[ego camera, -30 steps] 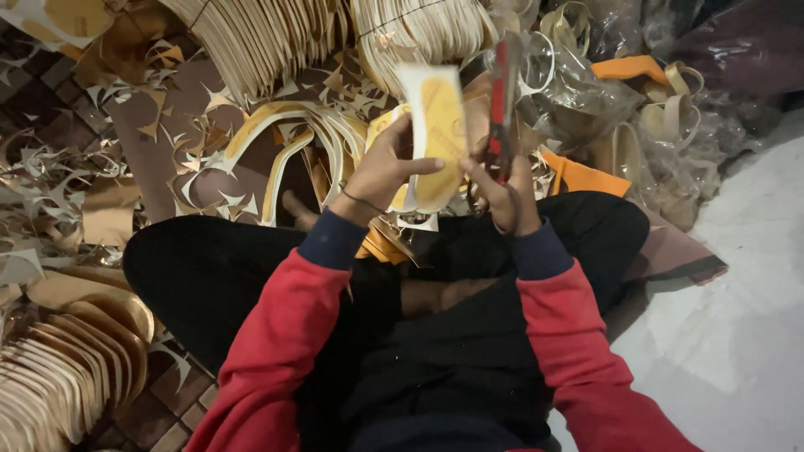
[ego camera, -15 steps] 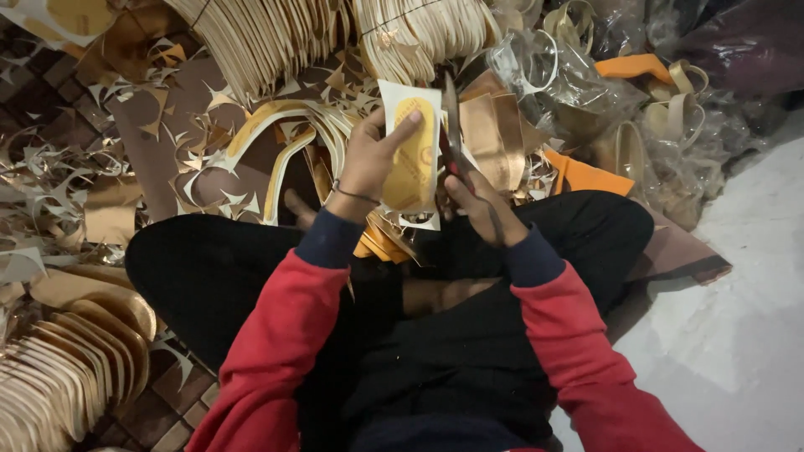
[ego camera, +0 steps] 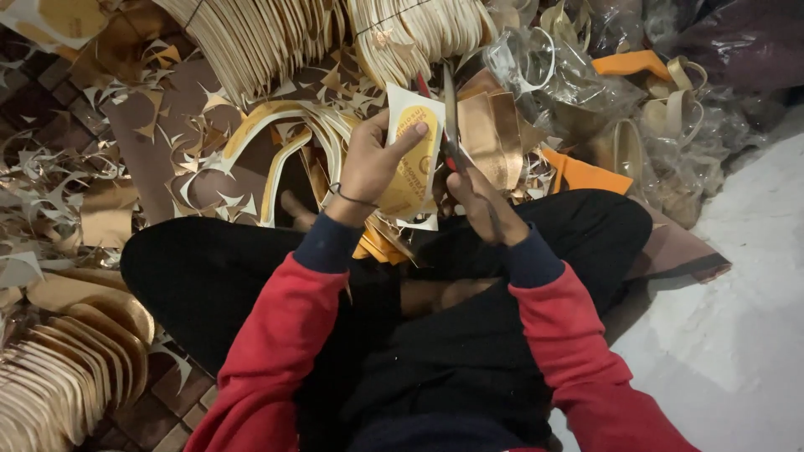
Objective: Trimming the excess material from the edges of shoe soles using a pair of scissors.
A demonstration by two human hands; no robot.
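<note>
Above your crossed legs (ego camera: 251,276), on a floor (ego camera: 754,276) strewn with gold offcuts (ego camera: 50,167) and stacked insoles (ego camera: 276,33), your left hand (ego camera: 373,163) grips the yellow-printed white sheet (ego camera: 414,155); your right hand (ego camera: 477,201) clasps the scissors (ego camera: 448,117), their blades at the sheet's right edge.

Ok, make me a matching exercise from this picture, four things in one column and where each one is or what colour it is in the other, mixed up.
Things:
1. scissors
2. sole-shaped sheet
3. orange piece
4. stacked cut soles

Descriptions:
A. held in the left hand
B. lower left corner, fanned in a row
C. held in the right hand, blades pointing up
D. lying flat beside the person's right knee

Pairs: 1-C, 2-A, 3-D, 4-B
</note>
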